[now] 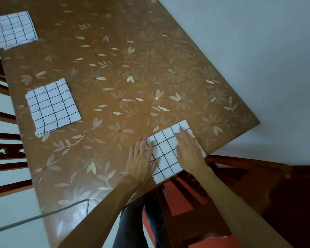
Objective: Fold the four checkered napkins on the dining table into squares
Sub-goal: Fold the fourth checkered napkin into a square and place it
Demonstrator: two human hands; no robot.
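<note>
The fingers [139, 142] of the left hand [141, 158] lie straight and slightly spread, flat across the left border of a folded checkered napkin [166, 151]. The right hand [188, 151] lies the same way over its right side, fingers extended and close together. Neither hand pinches anything; both palms press down.

This napkin sits on the near edge of the worktop [115, 77], not far from the corner by the wall, and its nearest corner reaches that edge or hangs just over it. It already reads as a rough square.

The cloth looks thin, light and limp, so I judge it will slide easily on the glossy floral surface and will spring open unless the creases are pressed. The best hold for another fold or a move would be a pinch at two neighbouring corners through all layers.

A second folded napkin [53, 106] lies midway along the left edge and a third [14, 28] at the far left corner, both with slightly ragged layers. A fourth is not in view. Wooden chairs [240, 176] stand near the worktop.
</note>
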